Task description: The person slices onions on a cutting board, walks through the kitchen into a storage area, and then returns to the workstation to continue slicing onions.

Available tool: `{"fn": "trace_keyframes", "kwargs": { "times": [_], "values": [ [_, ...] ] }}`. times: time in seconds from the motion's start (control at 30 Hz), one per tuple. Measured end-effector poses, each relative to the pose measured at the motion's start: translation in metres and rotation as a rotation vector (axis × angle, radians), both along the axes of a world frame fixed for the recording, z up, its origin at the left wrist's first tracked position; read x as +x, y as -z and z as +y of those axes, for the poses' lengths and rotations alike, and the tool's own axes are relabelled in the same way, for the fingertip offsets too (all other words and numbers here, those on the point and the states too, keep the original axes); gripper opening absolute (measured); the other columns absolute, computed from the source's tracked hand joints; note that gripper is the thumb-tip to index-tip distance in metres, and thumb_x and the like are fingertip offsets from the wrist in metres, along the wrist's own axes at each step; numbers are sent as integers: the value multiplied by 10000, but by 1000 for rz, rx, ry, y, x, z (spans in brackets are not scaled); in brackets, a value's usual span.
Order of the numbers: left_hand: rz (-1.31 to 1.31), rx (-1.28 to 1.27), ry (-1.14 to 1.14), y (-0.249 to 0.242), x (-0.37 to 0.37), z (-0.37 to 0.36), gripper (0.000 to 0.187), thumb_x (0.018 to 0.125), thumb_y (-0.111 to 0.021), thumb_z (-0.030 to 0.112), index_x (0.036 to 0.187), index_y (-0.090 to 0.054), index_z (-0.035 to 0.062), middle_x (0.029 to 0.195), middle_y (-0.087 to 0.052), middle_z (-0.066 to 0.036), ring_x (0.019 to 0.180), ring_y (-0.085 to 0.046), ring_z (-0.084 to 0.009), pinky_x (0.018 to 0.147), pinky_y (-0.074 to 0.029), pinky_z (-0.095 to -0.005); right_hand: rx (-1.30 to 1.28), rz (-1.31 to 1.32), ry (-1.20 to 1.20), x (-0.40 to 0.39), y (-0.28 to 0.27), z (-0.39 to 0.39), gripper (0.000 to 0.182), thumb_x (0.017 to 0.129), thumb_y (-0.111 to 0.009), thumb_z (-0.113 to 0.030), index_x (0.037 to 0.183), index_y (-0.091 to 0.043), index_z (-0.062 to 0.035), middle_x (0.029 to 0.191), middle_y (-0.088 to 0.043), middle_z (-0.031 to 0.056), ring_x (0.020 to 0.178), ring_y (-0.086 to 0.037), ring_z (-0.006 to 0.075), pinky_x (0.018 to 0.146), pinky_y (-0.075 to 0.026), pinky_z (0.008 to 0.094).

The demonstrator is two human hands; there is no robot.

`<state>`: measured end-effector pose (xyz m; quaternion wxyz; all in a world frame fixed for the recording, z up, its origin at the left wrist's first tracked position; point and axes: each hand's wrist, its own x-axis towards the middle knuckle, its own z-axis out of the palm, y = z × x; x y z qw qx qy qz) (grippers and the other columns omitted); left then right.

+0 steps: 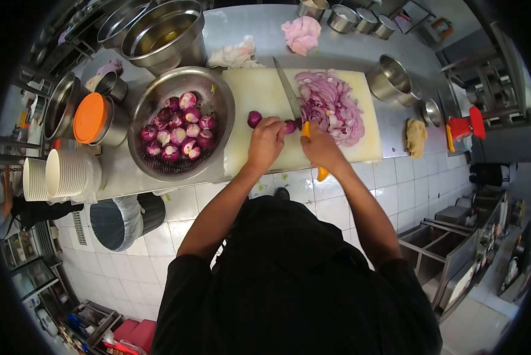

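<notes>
My right hand (323,147) is closed around the yellow handle of a knife (287,89). Its long blade points away from me across the white cutting board (245,89). Just left of the blade, my left hand (266,143) has its fingers curled against a red onion (290,126), partly hidden by the fingertips. Another peeled red onion (254,119) lies on the board beyond that hand. Right of the knife spreads a heap of sliced red onion (333,106). A perforated metal bowl (138,133) to the left holds several whole peeled onions.
Large steel pots (165,38) stand at the back left, near an orange lid (91,118) and stacked white tubs (70,173). A steel pot (388,78) and a yellow cloth (416,138) are on the right. Below the counter's left edge is a lined bin (114,222).
</notes>
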<state>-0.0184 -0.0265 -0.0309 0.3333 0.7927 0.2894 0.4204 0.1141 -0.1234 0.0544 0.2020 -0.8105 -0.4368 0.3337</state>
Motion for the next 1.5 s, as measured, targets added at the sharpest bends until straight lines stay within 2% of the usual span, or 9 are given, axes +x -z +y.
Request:
{"fn": "trace_keyframes", "kwargs": {
  "times": [0.5,0.53,0.6,0.67,0.97,1.07,1.17,1.4,1.5],
  "values": [
    [34,-6,-6,-1,0,1,113,824,-715,-25,932,-743,-17,971,-725,-150,877,-694,-334,800,-565,-390,-10,-159,-23,-16,25,-6,328,930,-541,-142,1150,-450,84,896,-664,361,913,-658,528,822,-510,590],
    [37,-6,-4,-1,-1,-2,114,822,-715,-28,933,-742,-18,974,-726,-152,877,-694,-334,801,-565,-390,330,-416,-124,-6,74,-10,337,959,-547,-154,1163,-412,78,779,-664,263,544,-683,351,485,-556,427],
    [39,7,-18,-1,0,0,117,820,-714,-34,933,-741,-20,981,-727,-154,876,-694,-335,803,-565,-389,156,-193,-74,8,60,4,336,960,-546,-156,1166,-413,74,774,-663,263,543,-681,352,493,-556,432],
    [61,-19,3,-1,-3,-4,117,822,-713,-30,934,-742,-18,987,-728,-156,889,-693,-337,813,-564,-390,-134,109,54,-7,-22,9,334,941,-541,-136,1166,-434,87,916,-663,365,914,-657,526,832,-513,587],
    [69,5,-5,-2,-4,-1,113,823,-710,-25,932,-739,-17,980,-726,-157,903,-688,-346,825,-560,-400,15,-109,-73,1,27,0,338,968,-516,-136,1198,-396,80,752,-665,278,533,-673,360,517,-543,467],
    [63,-6,12,-4,-2,1,106,827,-709,-17,930,-736,-18,978,-723,-155,902,-686,-344,826,-558,-403,-217,165,74,-22,-58,8,307,933,-539,-112,1139,-432,89,889,-652,381,942,-640,546,827,-514,588],
    [51,-10,10,-1,-1,0,103,826,-708,-21,926,-735,-18,976,-721,-154,900,-684,-343,824,-556,-404,-23,-68,5,-19,21,0,307,938,-530,-123,1141,-433,86,852,-659,359,794,-675,503,740,-545,548],
    [47,17,8,-3,-2,0,119,817,-709,-34,932,-734,-20,973,-722,-152,899,-680,-345,819,-553,-405,-175,168,52,-23,-58,8,321,919,-517,-96,1150,-427,107,820,-659,357,854,-655,543,797,-519,591],
    [17,27,11,1,1,1,111,794,-689,-40,900,-716,-23,947,-697,-146,887,-662,-351,806,-548,-426,28,-107,-32,-20,28,0,333,913,-521,-91,1157,-425,114,811,-660,351,835,-664,530,772,-527,581]
  ]
}}
